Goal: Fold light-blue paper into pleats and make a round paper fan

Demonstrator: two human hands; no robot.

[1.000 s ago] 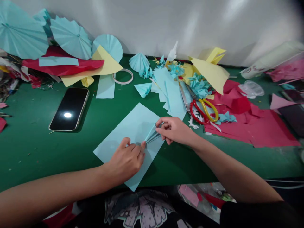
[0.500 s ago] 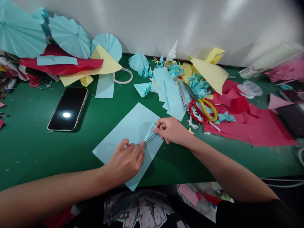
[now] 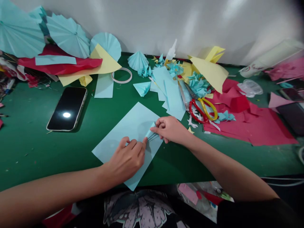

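A light-blue sheet of paper (image 3: 128, 122) lies at an angle on the green table, its lower corner near the front edge. Above its right half is a small folded light-blue paper piece (image 3: 150, 129) with dark lines, perhaps pleat edges, along its lower side. My right hand (image 3: 169, 129) pinches the upper right end of that piece between thumb and fingers. At the lower left end, my left hand (image 3: 130, 155) is closed, with a fingertip against the piece and the other fingers curled. The hidden side of the left grip does not show.
A phone (image 3: 67, 109) lies left, near a tape roll (image 3: 121, 76). Pleated blue fans (image 3: 68, 34) stand against the wall. Red-and-yellow-handled scissors (image 3: 201, 110) rest on blue paper strips (image 3: 166, 85), beside red paper (image 3: 249, 129). A glue bottle (image 3: 171, 50) stands behind.
Both hands stay at the folded paper piece. My left fingertip has shifted slightly up and right along it, and the right thumb slightly left. The sheet beneath keeps its place.
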